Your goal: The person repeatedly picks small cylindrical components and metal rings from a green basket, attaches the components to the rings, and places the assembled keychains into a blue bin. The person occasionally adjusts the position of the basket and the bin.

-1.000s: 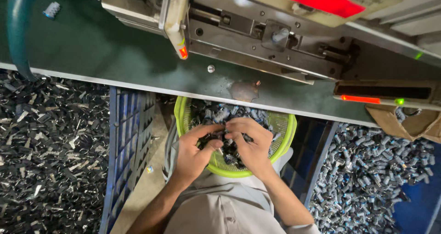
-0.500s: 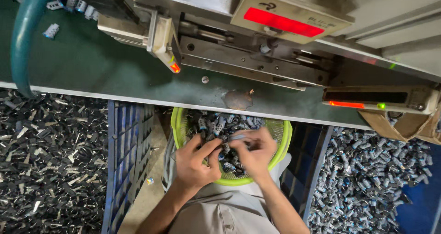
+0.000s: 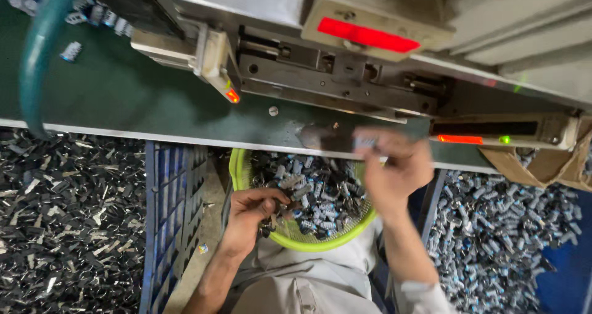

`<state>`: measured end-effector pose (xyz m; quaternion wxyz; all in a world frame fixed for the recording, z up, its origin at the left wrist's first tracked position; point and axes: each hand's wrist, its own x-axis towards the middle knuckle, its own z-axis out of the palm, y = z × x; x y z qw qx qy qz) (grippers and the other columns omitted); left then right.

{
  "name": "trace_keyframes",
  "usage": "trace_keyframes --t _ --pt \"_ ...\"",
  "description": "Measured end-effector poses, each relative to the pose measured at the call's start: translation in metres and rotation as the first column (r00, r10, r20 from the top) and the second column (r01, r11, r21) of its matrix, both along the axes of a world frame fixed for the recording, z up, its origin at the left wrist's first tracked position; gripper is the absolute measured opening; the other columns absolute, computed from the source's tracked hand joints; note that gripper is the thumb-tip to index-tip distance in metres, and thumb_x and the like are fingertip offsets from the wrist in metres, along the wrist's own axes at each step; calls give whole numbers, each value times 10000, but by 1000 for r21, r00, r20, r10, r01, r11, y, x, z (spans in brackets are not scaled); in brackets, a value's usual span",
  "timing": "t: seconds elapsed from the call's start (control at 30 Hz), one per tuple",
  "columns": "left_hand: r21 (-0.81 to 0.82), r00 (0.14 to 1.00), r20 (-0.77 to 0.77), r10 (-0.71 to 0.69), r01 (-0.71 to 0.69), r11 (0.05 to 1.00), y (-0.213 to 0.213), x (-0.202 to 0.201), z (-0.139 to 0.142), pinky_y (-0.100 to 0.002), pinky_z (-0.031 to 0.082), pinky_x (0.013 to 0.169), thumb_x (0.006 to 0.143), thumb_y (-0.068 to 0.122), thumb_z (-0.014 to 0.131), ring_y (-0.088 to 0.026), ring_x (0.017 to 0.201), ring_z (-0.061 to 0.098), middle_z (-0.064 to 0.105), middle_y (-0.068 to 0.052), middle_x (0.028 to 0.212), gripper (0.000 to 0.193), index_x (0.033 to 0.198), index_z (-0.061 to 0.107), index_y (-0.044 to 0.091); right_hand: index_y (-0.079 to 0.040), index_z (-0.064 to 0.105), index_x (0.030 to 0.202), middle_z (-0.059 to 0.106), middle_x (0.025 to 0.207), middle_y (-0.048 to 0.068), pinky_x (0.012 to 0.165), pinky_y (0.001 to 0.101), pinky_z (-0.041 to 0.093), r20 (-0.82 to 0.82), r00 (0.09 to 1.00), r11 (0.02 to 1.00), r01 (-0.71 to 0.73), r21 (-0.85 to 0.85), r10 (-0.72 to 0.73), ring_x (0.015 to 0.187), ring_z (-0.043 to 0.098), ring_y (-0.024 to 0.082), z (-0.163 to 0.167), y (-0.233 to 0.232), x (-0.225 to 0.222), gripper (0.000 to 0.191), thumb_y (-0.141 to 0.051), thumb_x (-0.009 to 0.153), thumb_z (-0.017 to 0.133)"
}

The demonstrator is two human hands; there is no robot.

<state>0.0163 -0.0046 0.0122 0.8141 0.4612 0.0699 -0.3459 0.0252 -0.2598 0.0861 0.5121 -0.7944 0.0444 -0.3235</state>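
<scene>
A dark green counter [image 3: 123,98] runs across in front of me, with a grey metal machine [image 3: 345,73] mounted on it, its red indicator bar [image 3: 365,35] lit. In my lap sits a lime-green basket [image 3: 237,169] heaped with small grey and blue metal parts [image 3: 317,194]. My right hand [image 3: 391,169] is raised above the basket's far rim, just under the counter edge, fingers pinched closed on one small part [image 3: 365,142]; it is blurred, so I cannot tell its orientation. My left hand [image 3: 253,212] rests on the near left of the heap, fingers curled loosely around a few parts. I judge the step goes best with a light fingertip grip on the single part, turned square before it meets the machine. A blue plastic crate [image 3: 166,209] stands at my left, beyond it a dark scrap pile [image 3: 68,221]; more loose parts [image 3: 493,228] lie at my right.
</scene>
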Motion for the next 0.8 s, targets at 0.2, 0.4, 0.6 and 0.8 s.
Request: trace_keyframes --t 0.2,0.4,0.6,0.8 --pt "-12 1000 -6 14 -14 1000 -8 1 6 -301 572 704 836 -113 722 -194 771 734 751 -139 859 118 953 725 -99 14 554 1134 697 1097 205 818 344 683 155 987 927 26 -374 34 1024 747 274 21 -17 87 286 202 925 605" --pt "98 993 115 -30 19 995 0 5 19 -258 579 772 839 -80 726 -150 842 739 744 -111 1016 306 1143 693 -68 29 622 1082 771 1156 117 843 300 635 -86 989 917 -142 -373 119 1015 756 231 52 -6 98 164 165 996 649" --pt "-4 973 218 74 -75 997 -10 5 17 -267 598 823 863 -86 725 -138 891 723 736 -101 1105 331 1190 671 -75 -61 711 873 756 976 96 901 507 501 -6 998 710 -47 -703 60 1011 695 351 85 17 36 167 9 747 628" --pt "122 974 225 23 -52 991 -6 6 28 -246 577 858 895 -81 683 -104 943 699 740 -75 1087 300 1193 680 -56 7 681 997 741 1016 174 835 377 591 -242 915 921 -363 -142 323 927 740 312 0 67 -31 215 76 797 722"
